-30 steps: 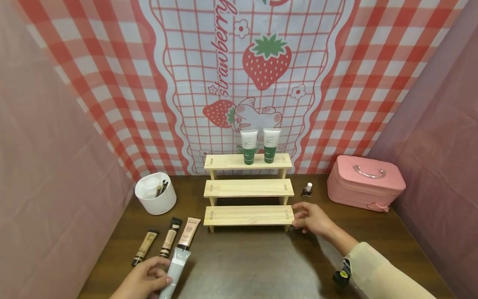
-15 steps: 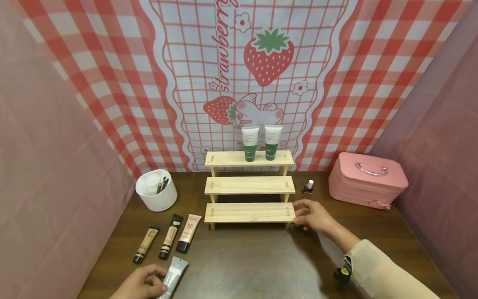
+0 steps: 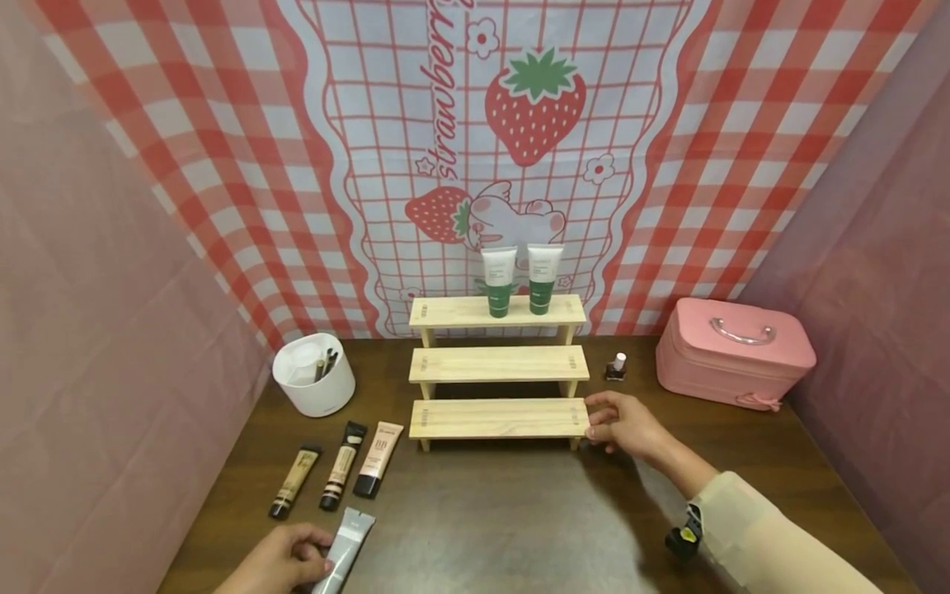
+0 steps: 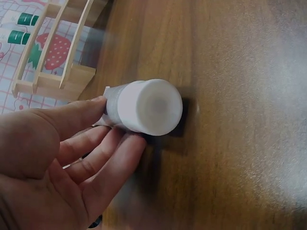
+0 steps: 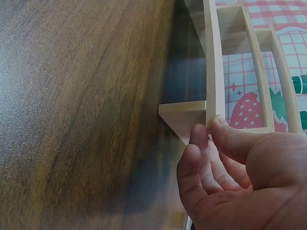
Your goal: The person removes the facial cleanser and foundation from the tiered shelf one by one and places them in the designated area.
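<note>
My left hand [image 3: 285, 557] pinches a grey squeeze tube [image 3: 345, 549] between thumb and fingers near the table's front left. In the left wrist view its round white cap [image 4: 156, 108] faces the camera, close over the wood. My right hand [image 3: 627, 425] grips the right end of the lowest step of a three-tier wooden stand [image 3: 497, 419]; the right wrist view has the thumb at the board's edge and fingers curled beneath. Two white-and-green tubes, a left one [image 3: 499, 282] and a right one [image 3: 545, 280], stand on the top step.
Left of the stand lie a gold tube [image 3: 295, 483], a beige black-capped tube [image 3: 344, 466] and a pink BB cream tube [image 3: 378, 459]. Behind them stands a white brush holder [image 3: 315, 396]. A nail polish bottle [image 3: 616, 368] and a pink case [image 3: 735, 355] sit at right.
My left hand has drawn the grey tube slightly toward the front edge, uncovering the BB cream tube's black cap. My right hand has stayed at the stand. The head view has shifted a little.
</note>
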A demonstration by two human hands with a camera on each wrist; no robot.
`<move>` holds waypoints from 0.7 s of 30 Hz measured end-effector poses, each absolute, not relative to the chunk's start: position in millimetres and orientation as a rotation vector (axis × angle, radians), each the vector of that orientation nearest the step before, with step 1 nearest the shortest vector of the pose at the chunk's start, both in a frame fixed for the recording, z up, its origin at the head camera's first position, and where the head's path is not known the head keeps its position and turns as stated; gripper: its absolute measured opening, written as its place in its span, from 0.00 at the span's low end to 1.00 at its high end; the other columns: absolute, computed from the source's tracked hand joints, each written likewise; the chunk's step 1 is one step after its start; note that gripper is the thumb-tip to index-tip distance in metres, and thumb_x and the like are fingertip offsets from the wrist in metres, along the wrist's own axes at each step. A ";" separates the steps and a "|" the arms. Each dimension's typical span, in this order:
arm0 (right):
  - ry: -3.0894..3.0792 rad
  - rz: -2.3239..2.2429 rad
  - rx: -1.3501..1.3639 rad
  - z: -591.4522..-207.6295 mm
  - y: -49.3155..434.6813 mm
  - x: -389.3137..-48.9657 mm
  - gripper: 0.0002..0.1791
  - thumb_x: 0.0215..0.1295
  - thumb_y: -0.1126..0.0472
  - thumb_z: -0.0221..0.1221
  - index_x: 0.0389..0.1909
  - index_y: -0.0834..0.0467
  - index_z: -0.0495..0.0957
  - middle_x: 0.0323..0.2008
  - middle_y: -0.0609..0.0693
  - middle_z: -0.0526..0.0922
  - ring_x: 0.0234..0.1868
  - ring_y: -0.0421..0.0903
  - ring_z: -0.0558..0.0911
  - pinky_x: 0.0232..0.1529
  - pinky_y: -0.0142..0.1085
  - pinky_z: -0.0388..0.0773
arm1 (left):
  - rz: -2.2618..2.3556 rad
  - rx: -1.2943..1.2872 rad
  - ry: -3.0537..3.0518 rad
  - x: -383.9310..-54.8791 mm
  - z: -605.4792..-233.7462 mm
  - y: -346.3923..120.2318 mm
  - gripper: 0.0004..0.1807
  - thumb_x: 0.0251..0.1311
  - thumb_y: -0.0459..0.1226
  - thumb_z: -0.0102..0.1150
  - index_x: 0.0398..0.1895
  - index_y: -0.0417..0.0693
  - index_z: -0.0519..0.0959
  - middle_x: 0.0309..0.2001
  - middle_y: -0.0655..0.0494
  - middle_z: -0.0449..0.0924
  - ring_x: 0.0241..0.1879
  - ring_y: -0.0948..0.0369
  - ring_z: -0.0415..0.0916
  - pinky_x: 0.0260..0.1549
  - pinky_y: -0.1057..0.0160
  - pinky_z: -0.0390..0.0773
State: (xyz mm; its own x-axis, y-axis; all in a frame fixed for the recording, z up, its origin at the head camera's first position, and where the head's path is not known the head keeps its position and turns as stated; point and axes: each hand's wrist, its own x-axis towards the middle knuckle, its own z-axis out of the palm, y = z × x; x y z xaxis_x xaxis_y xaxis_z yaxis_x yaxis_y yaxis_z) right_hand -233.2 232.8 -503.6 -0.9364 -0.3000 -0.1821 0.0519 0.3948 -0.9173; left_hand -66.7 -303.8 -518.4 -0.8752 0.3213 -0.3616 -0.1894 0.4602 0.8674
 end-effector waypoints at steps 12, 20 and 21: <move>2.335 -1.554 -0.221 -501.4 233.5 -233.0 0.30 0.62 0.73 0.67 0.64 0.73 0.68 0.42 0.64 0.85 0.34 0.49 0.86 0.27 0.43 0.83 | 1.264 0.182 2.346 -79.6 -495.9 -301.3 0.12 0.66 0.35 0.66 0.44 0.33 0.81 0.29 0.52 0.81 0.26 0.61 0.77 0.21 0.64 0.78; 2.356 -1.548 -0.199 -503.8 232.4 -233.7 0.30 0.61 0.73 0.67 0.64 0.72 0.69 0.41 0.63 0.86 0.33 0.48 0.86 0.26 0.42 0.82 | 1.116 0.300 2.867 -144.4 -440.2 -267.3 0.10 0.65 0.39 0.67 0.44 0.43 0.85 0.34 0.58 0.86 0.32 0.66 0.78 0.31 0.67 0.78; 2.359 -1.546 -0.205 -503.8 232.6 -233.7 0.30 0.61 0.73 0.67 0.64 0.73 0.69 0.41 0.63 0.86 0.33 0.48 0.86 0.25 0.42 0.82 | 1.133 0.303 2.892 -155.0 -434.0 -260.9 0.10 0.66 0.39 0.67 0.45 0.43 0.85 0.35 0.57 0.86 0.32 0.65 0.78 0.31 0.66 0.78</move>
